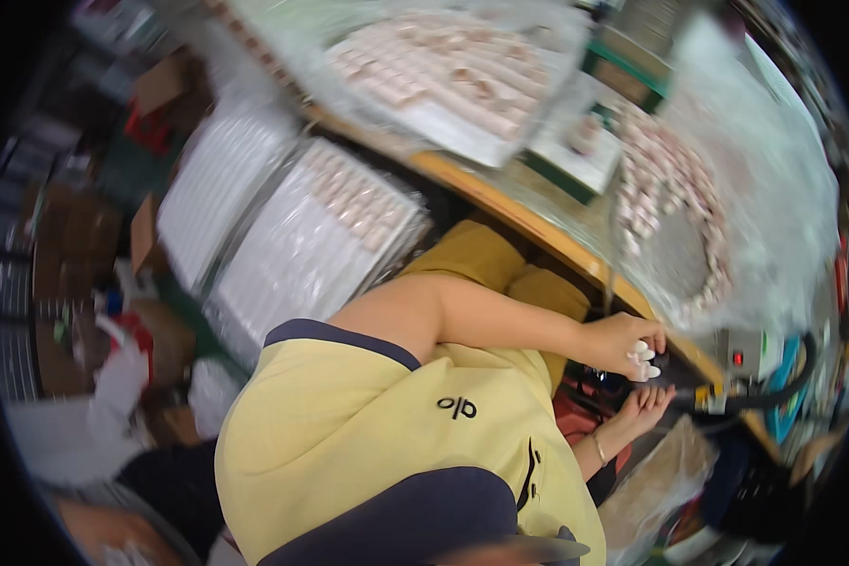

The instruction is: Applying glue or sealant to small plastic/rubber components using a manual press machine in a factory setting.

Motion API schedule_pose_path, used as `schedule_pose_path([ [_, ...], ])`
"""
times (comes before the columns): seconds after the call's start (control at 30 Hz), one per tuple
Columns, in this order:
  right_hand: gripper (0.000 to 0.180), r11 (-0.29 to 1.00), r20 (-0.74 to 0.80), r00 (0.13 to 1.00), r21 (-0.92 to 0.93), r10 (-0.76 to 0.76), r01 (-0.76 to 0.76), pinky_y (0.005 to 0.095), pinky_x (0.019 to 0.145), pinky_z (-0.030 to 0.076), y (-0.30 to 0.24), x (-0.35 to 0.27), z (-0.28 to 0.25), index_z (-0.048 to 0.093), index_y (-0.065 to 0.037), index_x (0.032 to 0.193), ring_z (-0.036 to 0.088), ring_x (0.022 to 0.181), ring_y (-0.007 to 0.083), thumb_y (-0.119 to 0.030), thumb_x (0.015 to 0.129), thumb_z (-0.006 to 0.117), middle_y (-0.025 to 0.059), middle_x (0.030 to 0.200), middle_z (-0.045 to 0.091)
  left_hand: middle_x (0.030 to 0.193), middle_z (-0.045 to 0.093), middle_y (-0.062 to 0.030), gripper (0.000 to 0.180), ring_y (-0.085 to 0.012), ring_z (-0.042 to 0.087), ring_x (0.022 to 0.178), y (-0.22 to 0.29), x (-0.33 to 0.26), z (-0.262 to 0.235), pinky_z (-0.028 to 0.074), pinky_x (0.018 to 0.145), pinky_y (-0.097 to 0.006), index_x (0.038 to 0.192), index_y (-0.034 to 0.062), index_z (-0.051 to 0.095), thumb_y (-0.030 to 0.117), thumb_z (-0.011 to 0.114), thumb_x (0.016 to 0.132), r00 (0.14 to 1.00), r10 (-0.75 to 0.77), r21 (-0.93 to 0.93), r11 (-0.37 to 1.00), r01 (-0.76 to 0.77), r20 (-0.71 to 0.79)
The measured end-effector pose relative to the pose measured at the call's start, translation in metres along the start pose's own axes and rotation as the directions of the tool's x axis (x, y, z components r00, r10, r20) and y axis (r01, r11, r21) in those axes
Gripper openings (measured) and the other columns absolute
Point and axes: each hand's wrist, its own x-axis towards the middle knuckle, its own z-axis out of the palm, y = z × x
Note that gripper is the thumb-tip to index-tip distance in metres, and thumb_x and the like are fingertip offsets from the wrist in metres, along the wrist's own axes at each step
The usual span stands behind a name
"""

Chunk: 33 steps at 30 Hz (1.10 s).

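Observation:
My left hand (624, 345) is closed around small white and pale pink pieces (643, 360) with rounded ends, just off the table's front edge. Just below it is my right hand (645, 407), its fingers curled in and a bracelet on the wrist. What those fingers hold, if anything, is hidden. Beyond both hands, a loose heap of small pale pink pieces (643, 179) lies on the table over clear plastic. Similar pieces stand in rows on a white board (481, 146) farther left.
The table has a wooden front edge (538, 226). A green-based block (561, 170) and a green-framed machine (632, 71) stand on it. Plastic-wrapped white trays (283, 250) are at left, cardboard boxes (165, 85) beyond. A control box (740, 354) and black hose (807, 373) lie right.

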Motion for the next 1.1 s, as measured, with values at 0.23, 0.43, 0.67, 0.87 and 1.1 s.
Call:
schedule_pose_path([
  [0.23, 0.021, 0.615, 0.212, 0.950, -0.725, -0.230, 0.311, 0.0183, 0.035, 0.019, 0.083, -0.046, 0.132, 0.055, 0.000, 0.089, 0.027, 0.036, 0.0032, -0.019, 0.097, 0.049, -0.0038, 0.047, 0.035, 0.088, 0.064, -0.0058, 0.046, -0.0163, 0.061, 0.083, 0.091, -0.215, -0.244, 0.049, 0.075, -0.031, 0.094, 0.0073, 0.063, 0.025, 0.083, 0.057, 0.652, -0.305, 0.327, 0.674, 0.663, -0.694],
  [0.43, 0.020, 0.537, 0.406, 0.890, -0.713, -0.208, 0.451, 0.0179, 0.039, 0.019, 0.119, -0.029, 0.178, 0.057, 0.001, 0.088, 0.029, 0.042, 0.0021, -0.015, 0.096, 0.050, -0.0040, 0.050, 0.037, 0.081, 0.065, -0.0075, 0.044, -0.0167, 0.062, 0.075, 0.077, -0.374, -0.386, 0.051, 0.067, -0.030, 0.089, 0.0041, 0.061, 0.015, 0.085, 0.053, 0.273, -0.184, 0.168, 0.443, 0.881, -0.944],
  [0.67, 0.019, 0.366, 0.566, 0.800, -0.714, -0.201, 0.597, 0.0185, 0.042, 0.019, 0.141, -0.026, 0.200, 0.059, 0.000, 0.087, 0.026, 0.045, 0.0019, -0.016, 0.096, 0.051, -0.0041, 0.054, 0.039, 0.081, 0.065, -0.0112, 0.045, -0.0172, 0.064, 0.063, 0.036, -0.379, -0.460, 0.055, 0.055, -0.029, 0.091, -0.0028, 0.060, 0.010, 0.084, 0.054, 0.233, -0.445, 0.042, 0.398, 0.916, -0.865],
  [0.87, 0.020, 0.301, 0.532, 0.819, -0.762, -0.217, 0.574, 0.0177, 0.043, 0.020, 0.147, -0.022, 0.207, 0.059, -0.001, 0.084, 0.028, 0.046, 0.0013, -0.016, 0.095, 0.052, -0.0036, 0.056, 0.041, 0.084, 0.065, -0.0115, 0.045, -0.0172, 0.065, 0.069, 0.017, -0.397, -0.488, 0.055, 0.060, -0.029, 0.099, -0.0056, 0.060, 0.012, 0.080, 0.063, 0.258, -0.500, -0.003, 0.463, 0.886, -0.827],
  [1.1, 0.021, -0.102, 0.563, 0.811, -0.827, -0.159, 0.553, 0.0237, 0.055, 0.039, 0.116, 0.029, 0.198, 0.061, 0.000, 0.096, 0.048, 0.061, 0.0107, -0.020, 0.090, 0.059, 0.0039, 0.073, 0.057, 0.091, 0.066, -0.0128, 0.042, -0.0261, 0.065, 0.078, 0.029, -0.405, -0.432, 0.051, 0.071, -0.037, 0.107, 0.0035, 0.058, 0.022, 0.075, 0.073, 0.218, -0.011, 0.206, 0.271, 0.940, -0.976],
])
